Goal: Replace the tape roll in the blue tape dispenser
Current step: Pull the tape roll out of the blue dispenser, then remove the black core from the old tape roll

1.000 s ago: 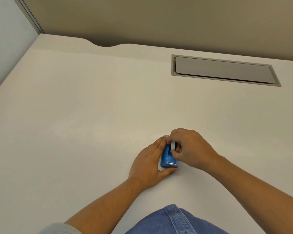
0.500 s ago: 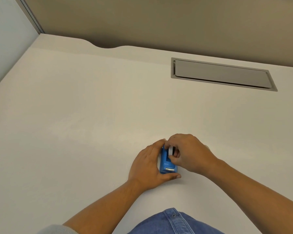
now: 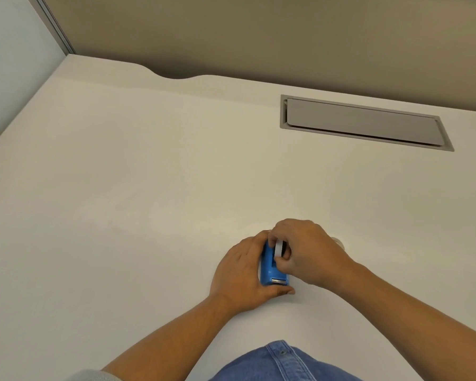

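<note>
A person sits at a pale surface (image 3: 149, 215), seen from a head camera. The blue tape dispenser (image 3: 270, 268) stands near the 6 o'clock edge, slightly right of centre. The left hand (image 3: 241, 273) cups its left side, thumb curled round the near end by the metal cutter. The right hand (image 3: 308, 253) pinches a white tape roll (image 3: 279, 248) at the dispenser's top opening. Over the last second the roll has sunk lower between the blue walls and the right fingers have closed in over it, so the roll appears partly seated. Whether it is a new roll going in cannot be told for certain. A grey cable hatch (image 3: 363, 123) lies at 1 o'clock, well apart.
</note>
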